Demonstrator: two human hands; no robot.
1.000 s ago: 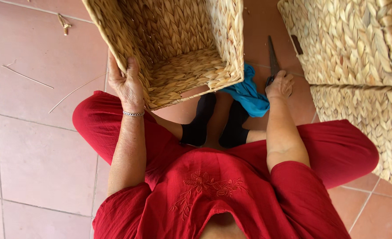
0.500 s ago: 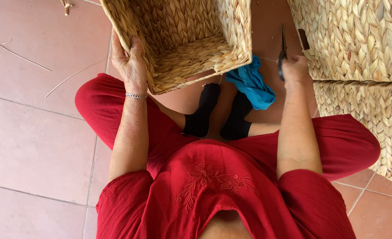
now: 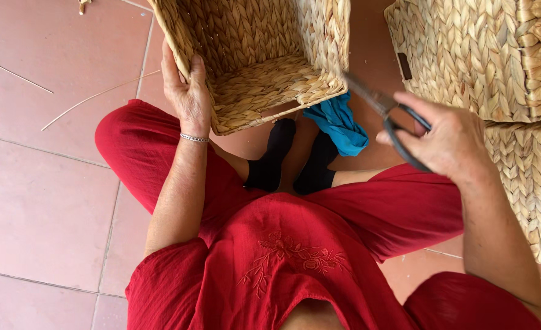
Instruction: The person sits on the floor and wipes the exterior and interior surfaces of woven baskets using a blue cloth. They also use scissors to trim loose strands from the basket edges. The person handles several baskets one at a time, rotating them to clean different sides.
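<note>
**Scissors raised beside the tilted woven basket**

Nearest the camera, at six o'clock, lies the person's red embroidered tunic (image 3: 282,263), with red trousers (image 3: 398,208) spreading to either side and black-socked feet (image 3: 295,162) crossed just beyond, on the terracotta tiled floor (image 3: 44,201).

At three o'clock the right hand (image 3: 447,143) is curled around the black handles of a pair of grey-bladed scissors (image 3: 383,110), fingers through the loops. The blades look closed or nearly so, and they point towards eleven o'clock, their tip close to the near right corner of the basket but not clearly touching it.

At eleven o'clock the left hand (image 3: 188,91), a thin silver bracelet (image 3: 194,138) at its wrist, is clamped on the rim of a square basket of pale plaited straw (image 3: 264,61), thumb inside and fingers outside, holding it tipped so its open mouth faces the person. A crumpled blue cloth (image 3: 339,125) lies just under its right corner, beside the feet.

Farther off, at one to three o'clock, stand two more plaited straw baskets (image 3: 484,55), stacked. Loose straw strands (image 3: 93,98) lie on the tiles at ten o'clock.

The step in hand looks like trimming: the basket is steadied and the scissors are brought up to it. The next move seems to call for opening the blades and setting them precisely on a stray fibre at the rim, while the left hand keeps the basket from turning.
</note>
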